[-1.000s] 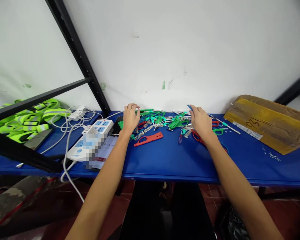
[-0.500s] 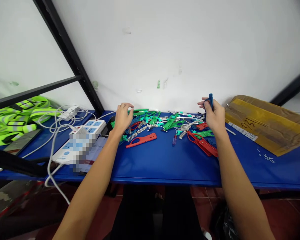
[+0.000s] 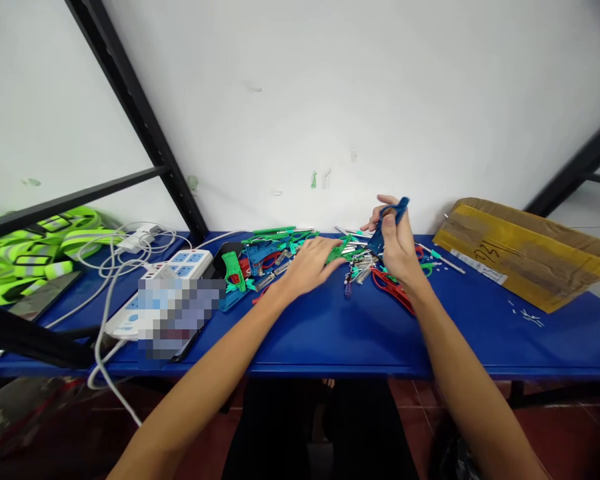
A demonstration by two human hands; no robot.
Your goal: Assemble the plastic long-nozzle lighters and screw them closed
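Observation:
A heap of small plastic and metal parts, green, blue and red, lies along the back of a blue table. My right hand is raised a little above the heap, fingers pinched on a blue plastic part that sticks up at a slant. My left hand lies low over the middle of the heap, fingers stretched toward green parts and touching them. Red parts lie just below my right wrist.
A white power strip with looping cables lies at the left. Neon-yellow reflective straps are piled at the far left behind a black metal frame. A flattened cardboard box rests at the right.
My left hand has slid right from the left end of the heap to its middle. My right hand, which picked up the blue part, has moved left with it and tilted it.

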